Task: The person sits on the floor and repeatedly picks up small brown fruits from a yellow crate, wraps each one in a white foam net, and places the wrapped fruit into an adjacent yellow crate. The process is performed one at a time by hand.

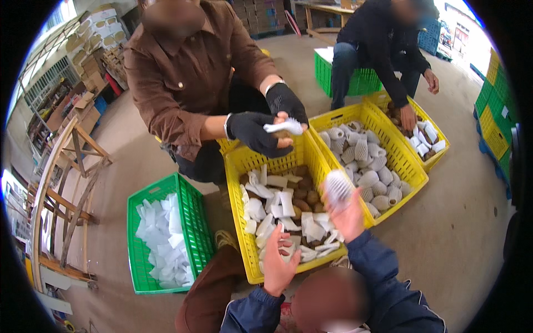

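My right hand [349, 214] holds a brown fruit in a white foam net sleeve [338, 187], blurred, above the shared rim of two yellow crates. Fingers apart, my left hand [280, 260] hovers over the near end of the left yellow plastic crate [251, 266]. That crate holds brown round fruits [306, 187] and loose white foam net sleeves [275, 204]. Beside it, the middle yellow crate [410, 179] is filled with fruits in foam nets [368, 166]. Across from me, a co-worker's gloved hands [266, 129] hold a white foam sleeve and a brown fruit.
To the left stands a green crate [193, 220] of white foam sleeves [162, 237]. Another co-worker [374, 45] reaches into the far right yellow crate [437, 156]. A wooden frame [75, 200] stands at the left, stacked crates [493, 112] at the right.
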### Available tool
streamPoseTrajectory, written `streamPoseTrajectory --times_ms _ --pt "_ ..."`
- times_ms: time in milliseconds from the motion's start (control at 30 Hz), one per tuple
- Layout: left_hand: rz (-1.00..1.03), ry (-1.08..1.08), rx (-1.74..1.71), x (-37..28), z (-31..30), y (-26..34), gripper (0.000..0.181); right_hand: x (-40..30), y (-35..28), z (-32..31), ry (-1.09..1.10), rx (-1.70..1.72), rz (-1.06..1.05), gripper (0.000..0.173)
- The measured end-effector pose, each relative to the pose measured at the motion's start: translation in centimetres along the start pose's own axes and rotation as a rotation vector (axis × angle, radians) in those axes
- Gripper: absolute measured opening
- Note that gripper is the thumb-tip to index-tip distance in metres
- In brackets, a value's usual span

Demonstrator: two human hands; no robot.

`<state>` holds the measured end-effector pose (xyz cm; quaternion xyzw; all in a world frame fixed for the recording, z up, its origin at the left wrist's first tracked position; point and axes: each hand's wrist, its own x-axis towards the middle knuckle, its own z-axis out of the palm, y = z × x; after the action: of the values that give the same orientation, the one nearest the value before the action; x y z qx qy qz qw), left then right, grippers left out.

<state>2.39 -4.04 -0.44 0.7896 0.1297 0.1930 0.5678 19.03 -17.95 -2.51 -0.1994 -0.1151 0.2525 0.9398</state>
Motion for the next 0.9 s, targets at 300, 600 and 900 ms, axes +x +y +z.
streamPoseTrajectory --times_ms 300,600,900 --pt "-0.173 0.196 -0.325 0.7 -1.3 -1.9 0.058 3.2 2.6 -5.0 -0.115 -1.194 0.348 0.033" --pt "-0.209 0.152 -0.223 0.7 -1.5 -2.8 0.042 2.6 10.6 -15.4 -0.395 -2.426 0.576 0.040" --pt "-0.209 -0.024 0.021 0.6 -1.6 -4.2 0.042 4.3 8.2 -13.2 -0.233 -1.896 0.005 0.028"
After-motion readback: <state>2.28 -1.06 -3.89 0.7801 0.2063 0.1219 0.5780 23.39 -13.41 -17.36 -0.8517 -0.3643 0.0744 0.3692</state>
